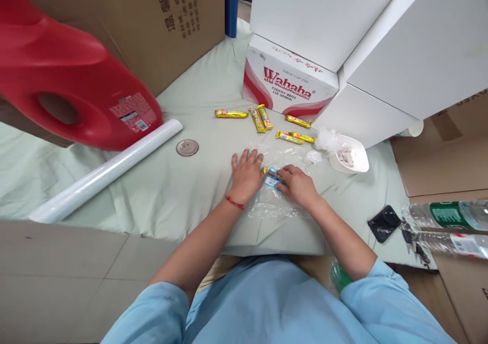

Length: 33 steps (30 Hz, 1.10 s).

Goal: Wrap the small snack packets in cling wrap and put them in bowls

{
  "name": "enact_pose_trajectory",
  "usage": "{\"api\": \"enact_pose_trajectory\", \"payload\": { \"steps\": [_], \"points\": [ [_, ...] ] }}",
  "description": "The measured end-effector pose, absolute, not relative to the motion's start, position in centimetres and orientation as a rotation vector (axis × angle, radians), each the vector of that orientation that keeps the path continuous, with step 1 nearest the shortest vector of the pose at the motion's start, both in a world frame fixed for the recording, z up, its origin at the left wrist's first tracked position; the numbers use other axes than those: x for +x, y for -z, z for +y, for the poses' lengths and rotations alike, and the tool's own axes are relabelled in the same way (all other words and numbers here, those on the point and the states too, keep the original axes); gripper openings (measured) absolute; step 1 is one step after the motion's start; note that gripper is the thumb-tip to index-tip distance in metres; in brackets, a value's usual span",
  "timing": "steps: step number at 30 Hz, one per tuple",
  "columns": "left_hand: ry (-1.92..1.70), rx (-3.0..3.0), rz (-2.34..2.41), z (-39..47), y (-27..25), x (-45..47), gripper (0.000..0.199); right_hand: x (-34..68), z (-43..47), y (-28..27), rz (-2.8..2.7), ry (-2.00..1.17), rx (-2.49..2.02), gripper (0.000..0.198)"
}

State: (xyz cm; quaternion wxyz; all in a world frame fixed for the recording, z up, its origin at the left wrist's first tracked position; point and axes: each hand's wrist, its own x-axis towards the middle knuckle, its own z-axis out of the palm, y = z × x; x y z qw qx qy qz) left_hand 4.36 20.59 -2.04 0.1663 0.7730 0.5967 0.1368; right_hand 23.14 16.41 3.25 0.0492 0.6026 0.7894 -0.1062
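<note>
My left hand (247, 175) lies flat on a sheet of clear plastic film (261, 207), its fingers spread and nothing in them. To its right, my right hand (301, 187) curls its fingers over a small yellow-and-dark wrapped stick (272, 174), partly hidden under the fingertips. Beneath that stick is a blue-and-white label or card (270, 182) on the film. Beyond the hands, several yellow-wrapped sticks lie on the cloth: one stick on the left (231, 114), a pair (261, 119) in the middle, and others, including one by the carton (297, 121).
A white tub (349, 155) with crumpled clear plastic (327, 138) stands right. Behind is a Wahaha carton (285, 82). Left are a red jug (99, 90), a white roll (110, 168) and a round metallic disc (187, 147). A black phone-like object (384, 223) and bottles (453, 215) lie right.
</note>
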Motion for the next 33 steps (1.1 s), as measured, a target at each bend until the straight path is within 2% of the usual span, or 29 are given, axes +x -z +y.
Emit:
{"api": "enact_pose_trajectory", "payload": {
  "steps": [15, 20, 25, 30, 33],
  "points": [
    [-0.234, 2.449, 1.711, 15.9, 2.5, 1.3, 0.062, 26.7, 14.5, -1.1, 2.727, 0.400, 1.612, 0.037],
    [-0.221, 2.435, 1.740, 15.5, 2.8, 1.0, 0.063, 25.8, 14.8, -1.4, 2.715, 0.342, 1.733, 0.041],
    [-0.214, 2.441, 1.732, 15.7, 2.8, 1.0, 0.063, 25.9, 15.3, -2.4, 2.622, 0.295, 1.626, 0.038],
    [-0.224, 2.452, 1.728, 15.5, 2.7, 1.1, 0.064, 26.4, 15.8, -2.9, 2.626, 0.368, 1.522, 0.058],
    [-0.245, 2.448, 1.731, 15.4, 2.5, 1.2, 0.063, 26.4, 16.8, -3.2, 2.640, 0.381, 1.480, 0.044]
  ]
}}
